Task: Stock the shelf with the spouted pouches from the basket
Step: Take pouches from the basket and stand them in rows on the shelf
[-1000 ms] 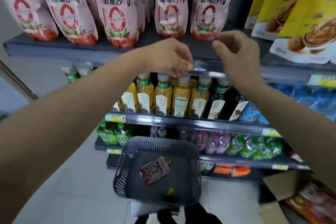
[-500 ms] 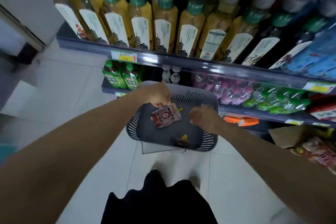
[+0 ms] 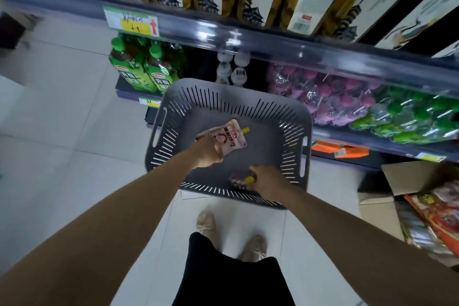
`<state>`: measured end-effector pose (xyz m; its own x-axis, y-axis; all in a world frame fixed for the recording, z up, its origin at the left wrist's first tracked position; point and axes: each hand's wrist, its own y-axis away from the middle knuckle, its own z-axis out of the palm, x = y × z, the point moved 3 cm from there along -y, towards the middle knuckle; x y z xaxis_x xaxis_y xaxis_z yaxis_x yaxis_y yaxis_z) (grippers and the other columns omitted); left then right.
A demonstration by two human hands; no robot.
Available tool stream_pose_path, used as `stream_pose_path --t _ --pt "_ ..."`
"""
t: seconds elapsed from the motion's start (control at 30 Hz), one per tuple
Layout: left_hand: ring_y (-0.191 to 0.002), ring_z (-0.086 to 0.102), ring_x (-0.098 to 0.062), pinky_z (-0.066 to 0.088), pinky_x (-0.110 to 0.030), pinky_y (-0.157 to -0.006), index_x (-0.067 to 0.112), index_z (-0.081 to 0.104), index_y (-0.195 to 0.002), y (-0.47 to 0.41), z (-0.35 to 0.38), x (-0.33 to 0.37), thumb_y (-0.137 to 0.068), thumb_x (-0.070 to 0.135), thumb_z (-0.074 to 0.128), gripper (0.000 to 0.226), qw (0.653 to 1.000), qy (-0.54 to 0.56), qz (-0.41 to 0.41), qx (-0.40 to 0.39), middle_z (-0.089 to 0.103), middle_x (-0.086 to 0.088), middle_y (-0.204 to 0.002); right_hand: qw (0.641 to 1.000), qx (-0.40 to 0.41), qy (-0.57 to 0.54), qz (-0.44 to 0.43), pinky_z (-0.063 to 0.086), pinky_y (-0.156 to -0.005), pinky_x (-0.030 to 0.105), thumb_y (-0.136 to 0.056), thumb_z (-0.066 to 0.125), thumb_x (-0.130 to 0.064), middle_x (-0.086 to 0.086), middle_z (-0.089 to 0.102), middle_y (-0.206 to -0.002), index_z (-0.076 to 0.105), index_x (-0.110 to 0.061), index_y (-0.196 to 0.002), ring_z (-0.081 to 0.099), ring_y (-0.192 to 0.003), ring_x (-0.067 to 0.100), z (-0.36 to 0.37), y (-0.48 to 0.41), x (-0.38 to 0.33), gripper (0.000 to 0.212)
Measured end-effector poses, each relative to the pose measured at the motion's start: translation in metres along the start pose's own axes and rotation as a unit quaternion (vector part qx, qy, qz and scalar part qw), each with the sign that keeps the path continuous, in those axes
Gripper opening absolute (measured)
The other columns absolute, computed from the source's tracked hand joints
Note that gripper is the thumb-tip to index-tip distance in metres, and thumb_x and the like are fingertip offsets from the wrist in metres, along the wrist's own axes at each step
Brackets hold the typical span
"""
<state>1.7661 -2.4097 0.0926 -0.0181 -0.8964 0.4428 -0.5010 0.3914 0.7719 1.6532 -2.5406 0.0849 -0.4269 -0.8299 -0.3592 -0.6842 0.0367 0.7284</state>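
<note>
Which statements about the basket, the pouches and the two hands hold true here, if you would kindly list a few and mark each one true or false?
1. The basket holds two pouches. True.
2. The left hand holds the dark pouch. False: its fingers hold the light pouch. The right hand is at the dark pouch.
3. The basket stands on a shelf. False: it stands on the floor, in front of the shelves.
4. Both pouches have a yellow spout cap. True.
</note>
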Motion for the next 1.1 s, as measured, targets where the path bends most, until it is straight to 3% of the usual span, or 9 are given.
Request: stream_pose_path --t 0.1,0.17,0.27,0.4,0.63,0.77,0.87,0.97,1.1 --pt "-0.099 0.06 -0.029 0.051 -0.031 -0.07 -0.006 0.06 -0.112 -0.015 0.002 -0.006 -0.088 0.004 0.054 0.027 0.999 0.014 -0.004 0.029 0.057 -0.017 -0.124 0.999 0.031 -0.034 0.004 0.034 -0.065 0.025 -0.085 0.063 -0.024 0.014 0.065 -0.098 0.058 -0.014 -0.08 0.06 -0.091 0.029 -0.004 -0.014 0.011 0.013" --pt "-0.105 0.056 -0.026 0.041 -0.021 -0.071 -0.006 0.055 -0.12 -0.027 0.004 -0.01 -0.088 0.005 0.054 0.034 0.999 0.02 -0.006 0.05 0.058 -0.017 -0.119 0.996 0.064 -0.051 0.026 0.032 -0.061 0.026 -0.085 0.064 -0.024 0.014 0.065 -0.087 0.05 -0.016 -0.068 0.056 -0.077 0.025 -0.013 -0.026 0.021 0.023" --pt "-0.113 0.056 -0.03 0.042 -0.019 -0.079 -0.005 0.055 -0.121 -0.048 0.006 -0.02 -0.087 0.003 0.055 0.035 0.997 0.016 -0.016 0.074 0.06 -0.019 -0.124 0.992 0.083 -0.088 0.048 0.042 -0.063 0.029 -0.078 0.071 -0.026 0.013 0.064 -0.08 0.057 -0.011 -0.065 0.059 -0.077 0.026 -0.026 -0.042 0.029 0.025" --pt "-0.11 0.059 -0.031 0.043 -0.025 -0.076 -0.004 0.06 -0.114 -0.078 0.009 -0.033 -0.085 0.004 0.06 0.03 0.995 -0.027 -0.04 0.087 0.063 -0.019 -0.12 0.985 0.068 -0.138 0.079 0.051 -0.074 0.035 -0.073 0.076 -0.017 0.015 0.068 -0.089 0.067 -0.001 -0.086 0.062 -0.084 0.024 -0.032 -0.063 0.035 0.023" --pt "-0.12 0.049 -0.033 0.042 -0.037 -0.097 -0.001 0.04 -0.13 -0.126 0.007 -0.044 -0.086 0.015 0.062 0.052 0.987 -0.079 -0.063 0.125 0.043 -0.021 -0.134 0.958 0.107 -0.218 0.155 0.051 -0.068 0.031 -0.065 0.081 -0.013 0.008 0.063 -0.082 0.052 -0.014 -0.062 0.06 -0.079 0.02 -0.032 -0.089 0.052 0.029" --pt "-0.122 0.047 -0.032 0.039 -0.045 -0.104 0.008 0.041 -0.131 -0.144 0.017 -0.044 -0.079 0.027 0.069 0.062 0.99 -0.057 -0.08 0.106 0.046 -0.015 -0.135 0.948 0.106 -0.248 0.167 0.057 -0.078 0.038 -0.065 0.081 -0.016 0.01 0.069 -0.092 0.062 -0.009 -0.079 0.066 -0.085 0.024 -0.03 -0.097 0.061 0.024" --pt "-0.128 0.039 -0.031 0.031 -0.044 -0.105 0.013 0.037 -0.135 -0.152 0.02 -0.043 -0.076 0.036 0.068 0.071 0.982 -0.119 -0.091 0.119 0.04 -0.012 -0.139 0.937 0.115 -0.276 0.179 0.055 -0.069 0.032 -0.068 0.08 -0.019 0.009 0.069 -0.096 0.065 -0.01 -0.091 0.065 -0.081 0.021 -0.022 -0.097 0.07 0.029" --pt "-0.126 0.043 -0.03 0.034 -0.043 -0.105 0.011 0.042 -0.131 -0.159 0.022 -0.044 -0.072 0.034 0.072 0.071 0.985 -0.085 -0.094 0.113 0.044 -0.012 -0.136 0.924 0.131 -0.302 0.192 0.053 -0.063 0.031 -0.068 0.079 -0.011 0.011 0.068 -0.102 0.064 -0.009 -0.096 0.061 -0.081 0.019 -0.017 -0.101 0.075 0.031" --pt "-0.088 0.062 -0.02 0.049 -0.031 -0.088 0.014 0.063 -0.081 -0.158 0.021 -0.042 -0.067 0.025 0.079 0.024 0.994 -0.014 -0.097 0.055 0.068 -0.008 -0.104 0.854 0.126 -0.461 0.205 0.051 -0.069 0.031 -0.071 0.075 -0.001 0.014 0.06 -0.122 0.052 -0.003 -0.125 0.061 -0.1 0.025 -0.015 -0.106 0.064 0.06"
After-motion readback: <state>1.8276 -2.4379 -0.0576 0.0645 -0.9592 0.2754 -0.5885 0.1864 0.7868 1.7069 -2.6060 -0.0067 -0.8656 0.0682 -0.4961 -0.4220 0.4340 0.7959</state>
